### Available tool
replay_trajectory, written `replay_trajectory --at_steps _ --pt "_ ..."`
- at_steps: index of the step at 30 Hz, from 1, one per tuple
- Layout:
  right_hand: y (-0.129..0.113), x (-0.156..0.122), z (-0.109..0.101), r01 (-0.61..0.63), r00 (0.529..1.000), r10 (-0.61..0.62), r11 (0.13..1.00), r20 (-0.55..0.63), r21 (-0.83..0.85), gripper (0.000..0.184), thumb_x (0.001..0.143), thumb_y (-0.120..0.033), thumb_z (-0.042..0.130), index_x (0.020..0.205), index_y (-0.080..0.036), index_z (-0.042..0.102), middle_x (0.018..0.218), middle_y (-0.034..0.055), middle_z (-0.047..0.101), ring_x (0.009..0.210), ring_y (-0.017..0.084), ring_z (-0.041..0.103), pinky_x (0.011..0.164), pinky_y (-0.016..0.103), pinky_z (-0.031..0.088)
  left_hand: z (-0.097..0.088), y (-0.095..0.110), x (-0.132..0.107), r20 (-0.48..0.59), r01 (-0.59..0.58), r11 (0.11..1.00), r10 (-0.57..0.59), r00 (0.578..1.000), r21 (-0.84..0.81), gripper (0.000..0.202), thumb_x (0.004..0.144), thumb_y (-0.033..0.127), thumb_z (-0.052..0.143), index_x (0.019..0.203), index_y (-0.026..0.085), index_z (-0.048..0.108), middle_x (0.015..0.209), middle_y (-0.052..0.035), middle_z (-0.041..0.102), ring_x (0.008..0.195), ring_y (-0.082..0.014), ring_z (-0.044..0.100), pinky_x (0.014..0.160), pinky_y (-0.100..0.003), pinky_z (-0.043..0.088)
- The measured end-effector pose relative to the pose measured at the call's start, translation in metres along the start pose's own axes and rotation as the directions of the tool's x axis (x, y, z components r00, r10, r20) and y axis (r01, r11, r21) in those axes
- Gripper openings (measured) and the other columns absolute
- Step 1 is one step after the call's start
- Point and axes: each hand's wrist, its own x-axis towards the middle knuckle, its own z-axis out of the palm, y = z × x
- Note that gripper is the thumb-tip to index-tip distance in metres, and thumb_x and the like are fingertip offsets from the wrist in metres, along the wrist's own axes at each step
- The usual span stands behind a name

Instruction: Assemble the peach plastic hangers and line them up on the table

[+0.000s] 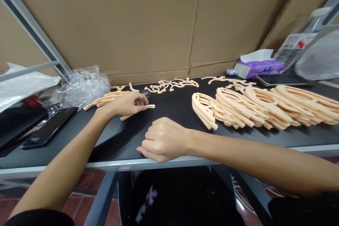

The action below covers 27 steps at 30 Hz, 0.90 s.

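Note:
My left hand (129,103) reaches forward over the black table (172,113) and pinches a thin curved peach-coloured strip (149,106) that lies on the surface. Just beyond it lies a small pile of similar curved strips (106,99). My right hand (162,139) rests near the table's front edge with its fingers curled loosely under; nothing shows inside it. To the right, a long overlapping row of peach oval frames (262,107) leans across the table.
Trimmed peach scraps (172,84) lie along the back by a cardboard wall (148,24). Crumpled clear plastic (82,84) and a dark phone (49,127) sit left. A tissue pack (258,67), another phone (286,79) and a clear bag (317,56) sit right.

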Motion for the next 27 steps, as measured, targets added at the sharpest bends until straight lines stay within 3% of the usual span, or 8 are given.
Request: replay_trajectory --at_steps 5,7,10,12,16,18,22,27 --pt "0.014 0.019 -0.026 -0.016 0.936 0.05 0.995 0.349 -0.098 0.046 0.102 -0.025 0.052 0.059 -0.018 0.067 0.055 0.005 0.067 0.05 0.016 0.054 0.054 0.034 0.022 0.006 -0.003 0.002 0.017 -0.046 0.998 0.045 0.999 0.04 0.026 0.085 0.021 0.058 0.102 0.017 0.078 0.093 -0.0059 0.079 0.083 -0.0206 0.072 0.075 -0.029 0.052" --pt "0.033 0.034 -0.042 -0.159 0.832 0.26 0.958 0.49 -0.238 0.046 0.105 -0.029 0.045 0.072 -0.017 0.075 0.067 0.0102 0.074 0.061 0.021 0.064 0.056 0.035 0.023 0.008 -0.003 0.004 -0.013 -0.073 0.994 0.075 0.997 0.086 0.029 0.085 0.016 0.055 0.101 0.016 0.079 0.1 -0.0076 0.08 0.09 -0.0221 0.073 0.081 -0.03 0.053" --pt "0.073 0.052 -0.056 -0.357 0.603 0.603 0.789 0.522 -0.5 0.041 0.104 -0.027 0.044 0.095 -0.013 0.081 0.096 0.0197 0.08 0.085 0.032 0.074 0.063 0.036 0.034 0.011 -0.004 0.006 -0.045 -0.083 0.99 0.089 0.995 0.115 0.031 0.089 0.015 0.053 0.104 0.016 0.079 0.106 -0.0087 0.081 0.096 -0.0236 0.074 0.089 -0.032 0.054" --pt "0.1 0.055 -0.052 -0.387 0.498 0.687 0.722 0.529 -0.573 0.039 0.102 -0.022 0.044 0.109 -0.011 0.081 0.11 0.0226 0.079 0.1 0.037 0.075 0.07 0.039 0.041 0.013 -0.003 0.007 -0.056 -0.083 0.988 0.091 0.994 0.127 0.032 0.091 0.016 0.051 0.105 0.016 0.08 0.106 -0.0082 0.081 0.096 -0.0231 0.074 0.09 -0.033 0.054" --pt "0.127 0.042 -0.03 -0.399 0.314 0.662 0.743 0.681 -0.538 0.043 0.099 -0.011 0.045 0.13 -0.015 0.075 0.135 0.0191 0.072 0.123 0.035 0.069 0.081 0.038 0.048 0.016 -0.002 0.007 -0.073 -0.106 0.983 0.118 0.99 0.148 0.035 0.092 0.016 0.048 0.108 0.017 0.079 0.11 -0.0081 0.081 0.099 -0.0234 0.074 0.092 -0.033 0.054" --pt "0.125 0.035 -0.023 -0.371 0.29 0.628 0.77 0.723 -0.519 0.04 0.1 -0.014 0.047 0.127 -0.014 0.076 0.136 0.0192 0.072 0.124 0.034 0.068 0.085 0.038 0.049 0.017 -0.001 0.007 -0.075 -0.101 0.982 0.114 0.991 0.158 0.038 0.09 0.013 0.046 0.109 0.017 0.078 0.112 -0.0083 0.081 0.1 -0.0237 0.075 0.091 -0.032 0.055" --pt "0.108 0.031 -0.03 -0.388 0.352 0.585 0.801 0.731 -0.455 0.034 0.098 -0.017 0.051 0.116 -0.017 0.08 0.123 0.0151 0.077 0.111 0.03 0.072 0.081 0.037 0.046 0.017 0.001 0.007 -0.079 -0.085 0.983 0.099 0.992 0.164 0.043 0.088 0.01 0.043 0.115 0.017 0.077 0.116 -0.0093 0.08 0.103 -0.0238 0.074 0.095 -0.033 0.055" --pt "0.099 0.032 -0.043 -0.466 0.337 0.593 0.78 0.731 -0.418 0.027 0.09 -0.019 0.061 0.11 -0.019 0.08 0.113 0.0107 0.079 0.1 0.027 0.072 0.069 0.033 0.039 0.017 0.005 0.006 -0.063 -0.085 0.982 0.097 0.993 0.171 0.041 0.091 0.013 0.042 0.113 0.016 0.077 0.114 -0.0093 0.08 0.102 -0.0241 0.073 0.095 -0.034 0.056"
